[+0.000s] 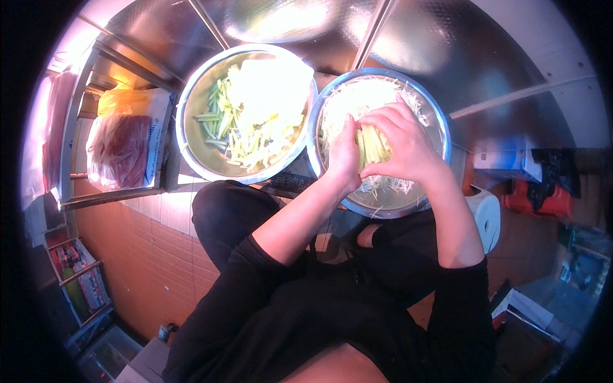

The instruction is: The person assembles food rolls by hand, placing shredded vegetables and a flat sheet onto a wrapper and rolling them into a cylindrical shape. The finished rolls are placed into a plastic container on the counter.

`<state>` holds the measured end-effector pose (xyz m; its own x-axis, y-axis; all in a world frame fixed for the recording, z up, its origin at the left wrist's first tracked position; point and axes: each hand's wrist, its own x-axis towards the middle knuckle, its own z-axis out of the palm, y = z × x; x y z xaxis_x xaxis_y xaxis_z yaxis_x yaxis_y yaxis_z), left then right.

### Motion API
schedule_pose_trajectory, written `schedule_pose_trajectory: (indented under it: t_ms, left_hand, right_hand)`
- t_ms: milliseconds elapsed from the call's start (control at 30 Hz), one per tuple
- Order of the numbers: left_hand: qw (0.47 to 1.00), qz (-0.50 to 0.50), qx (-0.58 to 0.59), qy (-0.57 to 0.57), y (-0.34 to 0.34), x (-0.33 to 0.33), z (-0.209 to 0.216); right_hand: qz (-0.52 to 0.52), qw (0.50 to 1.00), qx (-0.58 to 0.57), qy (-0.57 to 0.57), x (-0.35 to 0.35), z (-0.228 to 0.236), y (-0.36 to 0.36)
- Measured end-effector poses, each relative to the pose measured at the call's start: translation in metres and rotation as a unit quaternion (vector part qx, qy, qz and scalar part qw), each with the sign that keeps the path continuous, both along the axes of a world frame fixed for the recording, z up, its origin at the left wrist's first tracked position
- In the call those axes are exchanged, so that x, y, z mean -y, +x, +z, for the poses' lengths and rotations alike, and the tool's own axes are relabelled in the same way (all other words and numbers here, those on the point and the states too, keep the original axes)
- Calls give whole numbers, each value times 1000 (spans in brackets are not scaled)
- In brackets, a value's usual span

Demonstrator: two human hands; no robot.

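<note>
Both hands hold one bundle of cut pale green vegetable stalks point(372, 145) over the right metal basin point(440, 121). My left hand point(343, 155) is closed against the bundle's left side. Curled over its right side and top are the fingers of my right hand point(412, 143). Beneath them, thin whitish shreds point(338, 108) fill much of that basin; their kind is unclear. To the left, touching or nearly so, stands another metal basin point(191, 150). It contains cut green stalks point(220, 118), paler yellowish pieces point(258, 147), and something white washed out by glare.
At the left, a wooden-framed shelf point(115, 196) carries a plastic-wrapped reddish bundle point(119, 150). Shiny metal panels point(281, 22) rise behind the basins. A white paper roll point(486, 220), a blue-white box point(504, 161) and a red bag point(543, 199) are at the right.
</note>
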<state>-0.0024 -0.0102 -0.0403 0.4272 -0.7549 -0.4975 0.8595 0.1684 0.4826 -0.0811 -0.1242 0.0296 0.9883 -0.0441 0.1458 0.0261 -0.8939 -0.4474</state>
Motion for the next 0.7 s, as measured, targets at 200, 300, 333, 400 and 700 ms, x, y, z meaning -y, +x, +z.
schedule_pose_trajectory:
  t_ms: [200, 300, 333, 400, 700]
  left_hand:
    - [995, 33, 87, 39, -3, -4, 15]
    - [993, 37, 86, 77, -1, -4, 20]
    - [994, 27, 85, 65, -1, -4, 19]
    - [995, 11, 86, 43, 2, -6, 16]
    - [986, 24, 131, -103, -2, -2, -5]
  right_hand:
    - [-2, 997, 47, -69, -11, 10, -2]
    - [-15, 995, 42, -91, -15, 8, -1]
    - [-10, 996, 41, -83, -14, 8, -2]
    - [4, 997, 42, -67, -12, 8, 0]
    - [5, 994, 107, -9, -2, 2, -2]
